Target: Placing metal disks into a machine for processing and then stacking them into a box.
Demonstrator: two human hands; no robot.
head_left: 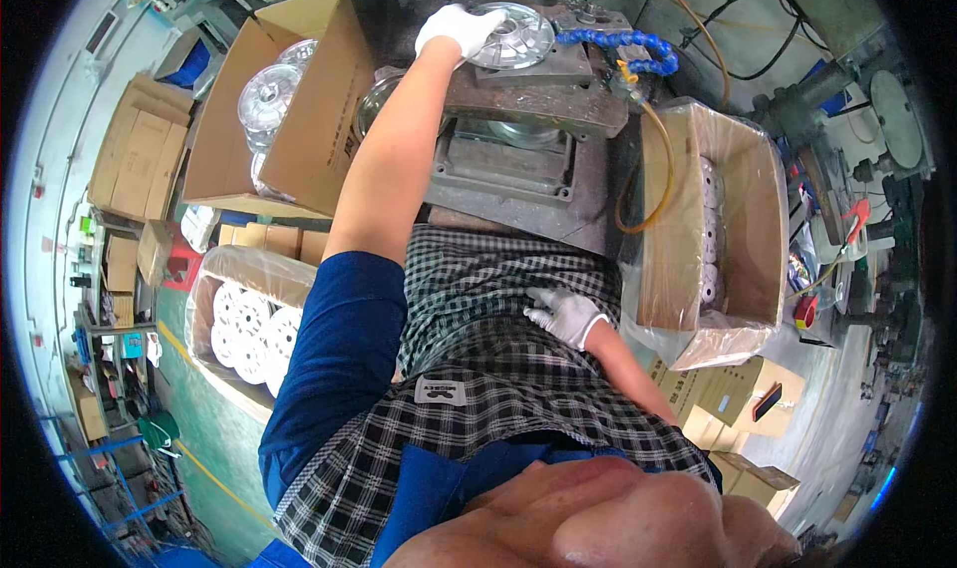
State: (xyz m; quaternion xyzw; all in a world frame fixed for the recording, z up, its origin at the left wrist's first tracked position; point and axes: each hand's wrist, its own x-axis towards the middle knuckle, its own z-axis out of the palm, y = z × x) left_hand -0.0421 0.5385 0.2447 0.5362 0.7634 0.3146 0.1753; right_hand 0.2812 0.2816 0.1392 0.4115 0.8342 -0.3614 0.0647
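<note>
My left hand (454, 31), in a white glove, reaches far forward and grips the left edge of a shiny round metal disc (520, 37) with a ribbed, spoked face. The disc lies on the metal block (543, 72) of a machine; the fingertips are partly hidden at its rim. Near the lap my right hand (566, 317), also gloved, rests against the checked apron (498, 269). Its fingers are spread and hold nothing. Another shiny round part (377, 104) shows beside my left forearm, partly covered by it.
A cardboard box (329, 99) with shiny discs stands at left; below it a plastic-lined box (289, 264) holds white round parts. At right a lined box (753, 219) contains a row of round parts. A blue jointed hose (638, 39) and yellow tube (663, 169) hang by the machine.
</note>
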